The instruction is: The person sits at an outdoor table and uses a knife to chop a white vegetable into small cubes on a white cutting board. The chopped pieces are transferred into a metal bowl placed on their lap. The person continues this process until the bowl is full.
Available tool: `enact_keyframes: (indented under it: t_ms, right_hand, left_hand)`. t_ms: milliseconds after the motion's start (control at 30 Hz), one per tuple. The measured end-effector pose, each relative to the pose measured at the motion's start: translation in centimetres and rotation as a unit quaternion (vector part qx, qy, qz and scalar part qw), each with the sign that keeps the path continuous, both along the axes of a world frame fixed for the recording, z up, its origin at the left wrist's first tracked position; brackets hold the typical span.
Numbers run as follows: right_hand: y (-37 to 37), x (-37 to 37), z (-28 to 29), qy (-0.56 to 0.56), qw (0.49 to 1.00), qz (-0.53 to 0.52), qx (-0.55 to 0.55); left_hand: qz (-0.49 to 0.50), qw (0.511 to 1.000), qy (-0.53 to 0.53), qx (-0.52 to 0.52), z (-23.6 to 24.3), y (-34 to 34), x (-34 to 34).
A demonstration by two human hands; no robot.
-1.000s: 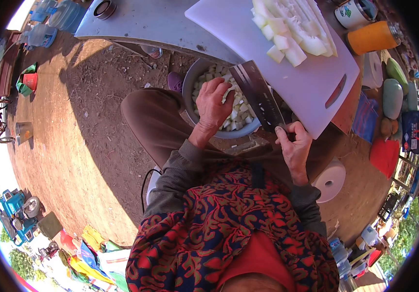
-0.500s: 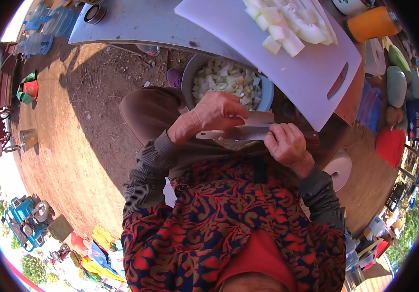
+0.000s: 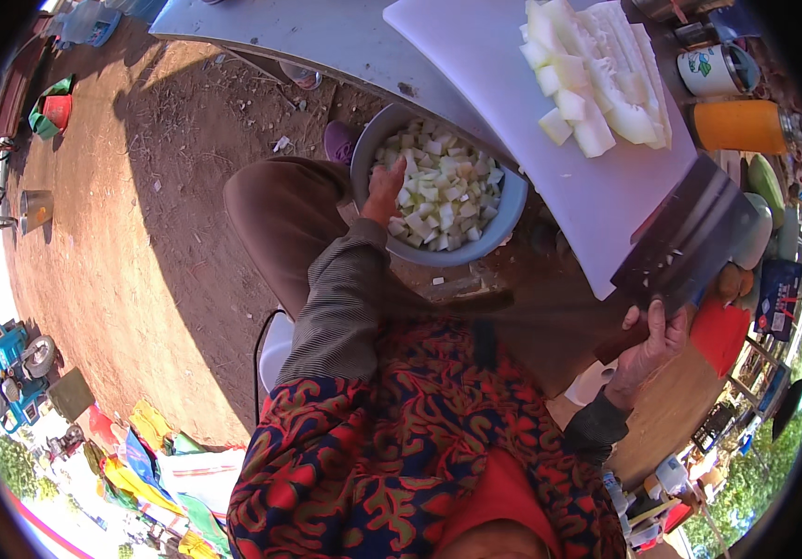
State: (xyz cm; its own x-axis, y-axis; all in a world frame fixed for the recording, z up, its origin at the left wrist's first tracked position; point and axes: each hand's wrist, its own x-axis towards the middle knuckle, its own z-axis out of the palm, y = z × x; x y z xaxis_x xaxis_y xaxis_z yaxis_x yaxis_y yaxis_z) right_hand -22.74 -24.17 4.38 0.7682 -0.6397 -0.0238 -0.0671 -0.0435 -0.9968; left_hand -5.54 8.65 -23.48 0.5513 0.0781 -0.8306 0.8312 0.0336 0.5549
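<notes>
Diagonally held; cleaver (image 3: 685,231) points forward, rightward.

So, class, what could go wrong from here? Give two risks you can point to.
The white cutting board juts past the edge of the table, so pressure on its overhanging corner might tip it and spill the pale strips. The right grip holds the cleaver out beside the board; a slip could let it fall.
</notes>
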Motion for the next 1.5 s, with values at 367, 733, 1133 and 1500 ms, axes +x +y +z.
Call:
enact_keyframes:
  t_ms: [367,733,1133,1500]
  right_hand:
    - [-10.3,3.3,-5.1,-0.004,0.976,-0.107,0.191]
    - [-8.9,4.0,-5.7,0.009,0.971,-0.128,0.201]
    - [-7.8,5.4,-6.0,-0.007,0.986,-0.128,0.106]
    - [-6.3,5.2,-5.7,-0.057,0.987,-0.134,0.065]
  left_hand:
    - [0.146,0.971,0.142,0.128,-19.2,-5.1,-8.2]
    - [0.264,0.953,0.035,-0.146,-8.9,-7.9,0.5]
    - [0.299,0.943,-0.026,-0.142,-1.8,-3.9,5.3]
    - [0.219,0.84,-0.457,-0.194,21.3,-1.1,2.4]
